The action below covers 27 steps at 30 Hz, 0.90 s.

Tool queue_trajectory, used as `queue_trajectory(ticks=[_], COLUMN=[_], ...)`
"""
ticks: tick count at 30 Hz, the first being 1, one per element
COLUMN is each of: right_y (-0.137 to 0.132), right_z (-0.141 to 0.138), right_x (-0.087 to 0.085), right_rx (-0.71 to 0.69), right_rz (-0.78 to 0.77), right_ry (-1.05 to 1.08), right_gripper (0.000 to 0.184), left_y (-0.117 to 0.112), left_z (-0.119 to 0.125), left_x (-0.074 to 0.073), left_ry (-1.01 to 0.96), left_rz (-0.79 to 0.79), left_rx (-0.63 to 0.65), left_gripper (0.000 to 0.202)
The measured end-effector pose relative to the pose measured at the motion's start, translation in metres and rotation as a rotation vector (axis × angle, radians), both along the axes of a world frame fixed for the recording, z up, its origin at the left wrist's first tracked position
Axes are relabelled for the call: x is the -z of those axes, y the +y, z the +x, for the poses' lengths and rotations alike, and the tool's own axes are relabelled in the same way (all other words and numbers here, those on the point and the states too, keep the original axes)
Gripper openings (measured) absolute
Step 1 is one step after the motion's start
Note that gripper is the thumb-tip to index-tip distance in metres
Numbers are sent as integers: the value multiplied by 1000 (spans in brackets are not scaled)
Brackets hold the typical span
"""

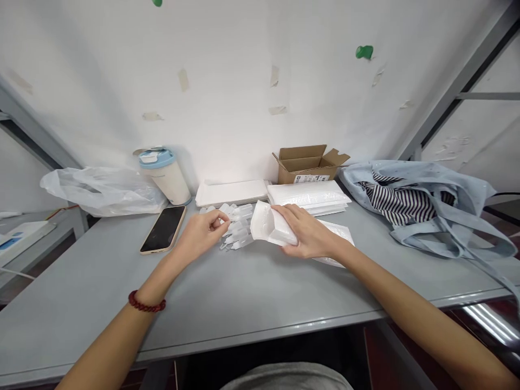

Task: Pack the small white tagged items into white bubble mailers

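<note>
My right hand [305, 234] grips a white padded mailer bag [268, 227] and holds its mouth open toward the left, resting on the grey table [244, 298]. My left hand [202, 233] pinches a small clear plastic bottle from a pile of several clear plastic bottles [238, 225] lying between the two hands. A red bead bracelet [146, 303] is on my left wrist.
A phone [163, 229] lies face up left of the pile, with a lidded cup [164, 174] and a crumpled plastic bag [101, 189] behind it. White trays [231, 192], a stack of mailers [309, 196] and an open cardboard box [307, 162] stand at the back. A blue cloth bag [422, 206] lies right.
</note>
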State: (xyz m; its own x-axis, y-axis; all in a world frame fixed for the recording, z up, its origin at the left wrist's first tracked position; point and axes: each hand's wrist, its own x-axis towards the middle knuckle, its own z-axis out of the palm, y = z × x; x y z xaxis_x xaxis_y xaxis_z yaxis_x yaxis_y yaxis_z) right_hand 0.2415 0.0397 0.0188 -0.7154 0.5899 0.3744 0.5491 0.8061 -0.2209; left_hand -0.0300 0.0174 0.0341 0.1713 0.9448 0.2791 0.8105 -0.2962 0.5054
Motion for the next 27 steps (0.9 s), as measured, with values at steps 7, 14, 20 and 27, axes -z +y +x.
queue_trajectory(ticks=[7, 14, 20, 27], right_y=[-7, -8, -7, -11], right_z=[-11, -14, -13, -17], right_x=[5, 8, 5, 10], right_rx=[-93, -90, -62, -111], right_rz=[-7, -39, -98, -128], right_ry=[-23, -9, 8, 42], right_gripper=[67, 56, 59, 61], left_y=[3, 4, -8, -19], left_z=[-10, -10, -5, 17], left_x=[15, 15, -9, 3], left_ry=[350, 339, 149, 280], left_rz=[-54, -54, -80, 16], left_rx=[2, -31, 111, 278], left_gripper=[26, 18, 16, 20])
